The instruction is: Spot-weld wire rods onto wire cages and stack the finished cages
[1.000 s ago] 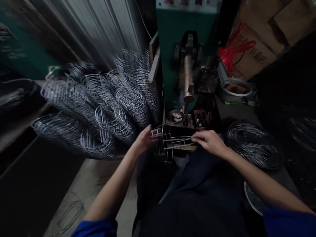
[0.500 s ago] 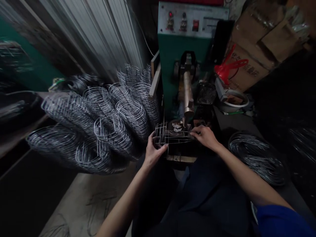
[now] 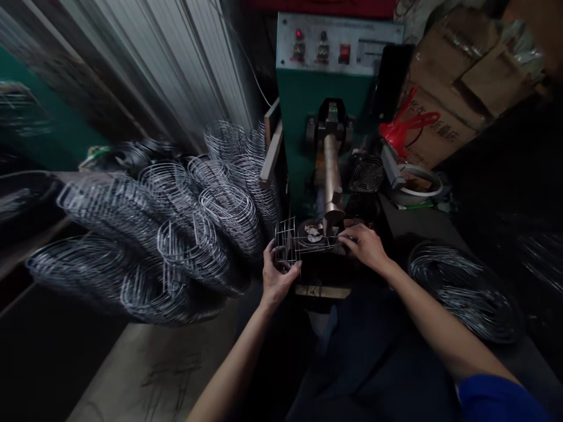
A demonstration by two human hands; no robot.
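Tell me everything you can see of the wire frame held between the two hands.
The wire frame is thin, silvery and metallic-looking: a small cage of loops and crossing wires at one end, with long, narrow wires running out from it. It lies roughly level, cage toward the left hand, which cups it; the right hand pinches the far end. The wires sit by the machine's rod tip; whether they touch is unclear.

Dark bench (image 3: 433,225) at right: wire loops (image 3: 468,300), round bowl (image 3: 416,195) behind.

The wire frame (image 3: 288,239) is shiny metal, the boxes (image 3: 461,114) matt cardboard
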